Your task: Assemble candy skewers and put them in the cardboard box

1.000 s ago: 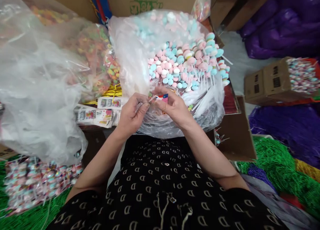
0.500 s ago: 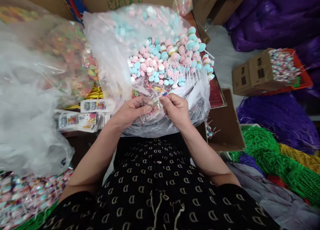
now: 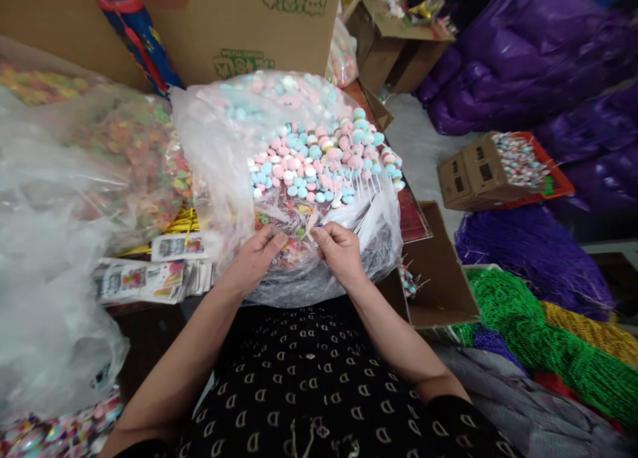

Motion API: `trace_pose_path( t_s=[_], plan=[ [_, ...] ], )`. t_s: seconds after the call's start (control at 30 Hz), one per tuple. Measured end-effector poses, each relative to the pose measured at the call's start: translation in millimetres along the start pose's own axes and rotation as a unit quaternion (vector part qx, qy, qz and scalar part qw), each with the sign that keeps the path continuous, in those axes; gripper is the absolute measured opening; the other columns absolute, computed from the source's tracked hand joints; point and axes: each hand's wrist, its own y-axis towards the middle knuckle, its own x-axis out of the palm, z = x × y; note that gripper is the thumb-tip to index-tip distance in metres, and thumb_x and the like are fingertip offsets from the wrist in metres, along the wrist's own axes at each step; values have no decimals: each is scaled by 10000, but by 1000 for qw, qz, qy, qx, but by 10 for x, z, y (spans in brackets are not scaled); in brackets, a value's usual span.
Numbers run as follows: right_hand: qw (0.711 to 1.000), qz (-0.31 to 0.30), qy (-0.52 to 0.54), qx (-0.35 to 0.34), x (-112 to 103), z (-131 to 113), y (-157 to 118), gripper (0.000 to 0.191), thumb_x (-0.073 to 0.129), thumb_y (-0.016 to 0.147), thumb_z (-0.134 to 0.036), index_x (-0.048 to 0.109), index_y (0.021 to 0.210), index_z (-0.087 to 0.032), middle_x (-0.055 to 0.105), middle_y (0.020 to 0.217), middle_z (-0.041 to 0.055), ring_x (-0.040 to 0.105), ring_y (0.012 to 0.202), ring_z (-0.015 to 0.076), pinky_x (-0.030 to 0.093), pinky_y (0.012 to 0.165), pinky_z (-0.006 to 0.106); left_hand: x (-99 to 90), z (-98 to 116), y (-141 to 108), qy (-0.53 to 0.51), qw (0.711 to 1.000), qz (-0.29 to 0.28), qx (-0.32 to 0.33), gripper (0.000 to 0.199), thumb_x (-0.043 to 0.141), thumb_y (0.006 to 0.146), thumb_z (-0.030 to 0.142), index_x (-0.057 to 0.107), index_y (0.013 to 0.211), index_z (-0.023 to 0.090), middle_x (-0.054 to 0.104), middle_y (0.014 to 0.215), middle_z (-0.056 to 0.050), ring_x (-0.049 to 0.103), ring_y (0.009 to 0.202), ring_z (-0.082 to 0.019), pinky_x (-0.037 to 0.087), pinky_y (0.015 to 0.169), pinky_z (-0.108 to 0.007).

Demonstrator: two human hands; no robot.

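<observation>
My left hand (image 3: 260, 257) is closed, thumb and fingers pinched over the front of a large clear plastic bag. What it pinches, if anything, is too small to make out. To its right, my right hand (image 3: 339, 248) pinches a thin whitish piece with a bit of blue by the fingertips; its kind is unclear. Just beyond the hands lie small colourful ring candies (image 3: 299, 212) on plastic. Behind them spreads a heap of pink, blue and white round candies (image 3: 286, 169). Candy lollipops on white sticks (image 3: 356, 155) lie at the heap's right side.
Printed packets (image 3: 144, 278) and yellow ties (image 3: 182, 222) lie left, beside bulky clear bags (image 3: 54, 245). An open carton (image 3: 443, 278) stands right of the table edge. Further right are a box of wrapped candies (image 3: 468, 172), purple strands (image 3: 533, 258) and green strands (image 3: 528, 318).
The view has tilted upward, so the table sits lower in the picture. My hands were close together at a clear wrapper-like piece; now their fingertips are slightly further apart.
</observation>
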Motion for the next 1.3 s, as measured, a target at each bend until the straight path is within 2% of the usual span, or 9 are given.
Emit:
trace_pose_path(
  t_s=[0.1,0.23,0.4,0.63,0.77,0.9,1.07,1.2,1.3],
  plan=[
    [999,25,-8,-39,8,-3,51,449,752,785,-610,600,619,-221,549,559,-40,462,560,117,404,581,264,22,27,7,-91,993,-67,-42,393,874,736,480,611,857,214,656,680,5,625,545,-175,554,537,-309],
    [999,0,25,-21,44,13,106,330,770,765,-525,673,725,-212,587,628,-38,473,587,115,409,599,258,-4,-11,46,-70,997,8,-10,327,845,781,440,664,903,196,597,606,42,495,414,-100,431,419,-228],
    [999,13,-28,-45,98,-25,120,533,723,810,-609,470,545,-221,437,510,-59,364,524,97,341,550,260,88,-1,55,-105,992,73,-9,411,845,774,527,590,765,205,409,506,101,320,375,-50,295,364,-187],
    [993,33,-68,-87,117,-90,249,704,588,862,-766,322,494,-228,316,490,-51,291,504,92,254,504,271,138,164,39,-171,984,-30,-46,485,965,631,446,624,853,182,463,558,108,325,408,-26,364,401,-175],
    [984,-34,-118,-129,92,-241,382,722,568,882,-773,327,480,-224,313,485,-48,302,505,96,272,508,268,108,131,117,-170,985,35,-15,517,953,621,517,572,738,189,375,480,124,290,387,-30,349,384,-177],
    [966,-38,-171,-190,-86,-541,649,615,551,944,-706,540,571,-217,492,552,-24,450,546,117,359,554,266,92,68,193,-192,977,93,4,528,900,687,572,516,699,210,353,484,117,300,374,-43,345,377,-191],
    [881,108,-384,-255,-367,-967,1197,409,525,1025,-488,745,828,-205,733,839,67,658,824,201,477,766,296,91,0,221,-219,969,116,17,533,826,797,551,430,656,223,330,499,102,336,378,-56,361,403,-210],
    [791,75,-599,-101,-394,-1100,1591,332,576,996,-379,793,1076,-141,780,1122,186,703,1081,319,512,911,377,91,-16,223,-216,966,136,35,487,854,769,530,487,709,217,383,528,99,362,402,-55,368,420,-200],
    [751,33,-660,-19,-371,-1050,1738,356,574,985,-299,769,1183,-77,754,1215,254,701,1167,364,521,963,411,68,-14,223,-224,965,134,34,464,838,792,523,493,722,220,360,520,107,352,408,-56,374,429,-197]
  ],
)
